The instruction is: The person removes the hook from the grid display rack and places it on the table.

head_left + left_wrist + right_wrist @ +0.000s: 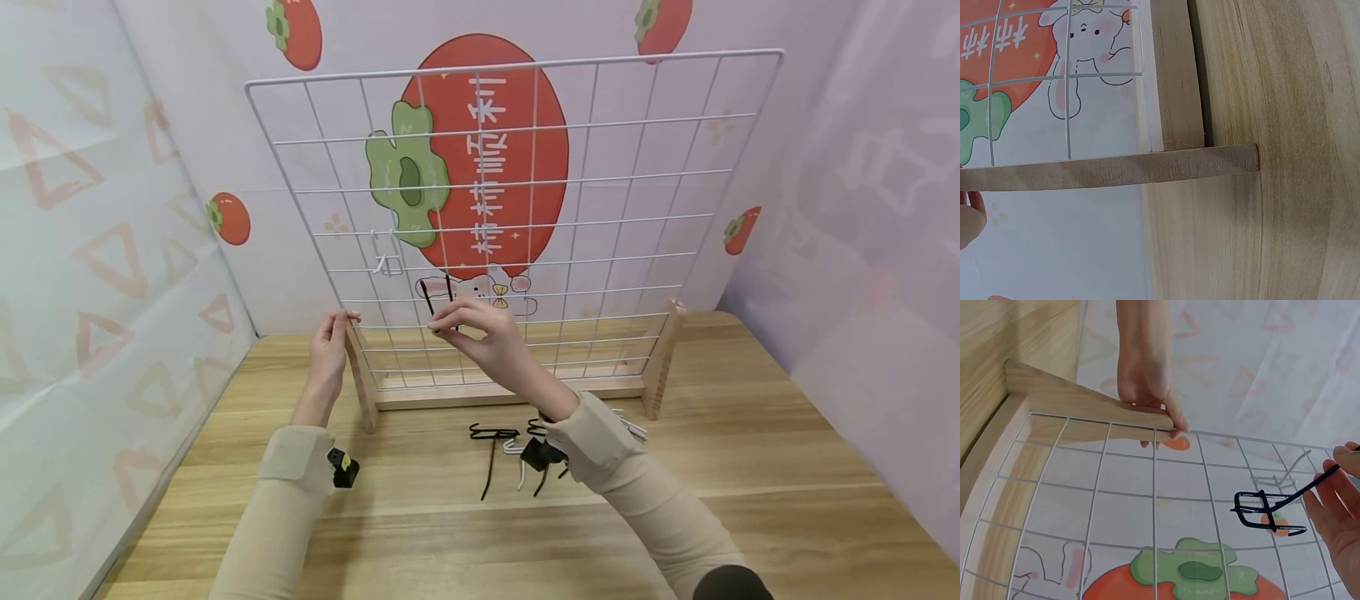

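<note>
My right hand [487,337] pinches the stem of a black wire hook [1266,509] between thumb and fingers. The hook's square back frame sits close to the white wire grid [630,59], overlapping it in the right wrist view. At the grid's left edge, my left hand [328,350] grips the upper end of the stand's wooden side upright [362,375]; just a bit of that hand shows in the left wrist view. A white hook [386,265] hangs on the grid, up and to the left of the black one.
Below the grid, black hooks [491,462] and white hooks [630,427] lie on the wooden table [420,533], partly behind my right forearm. The stand's right upright [662,367] supports the grid's other side. A printed cloth backdrop [652,250] hangs close behind.
</note>
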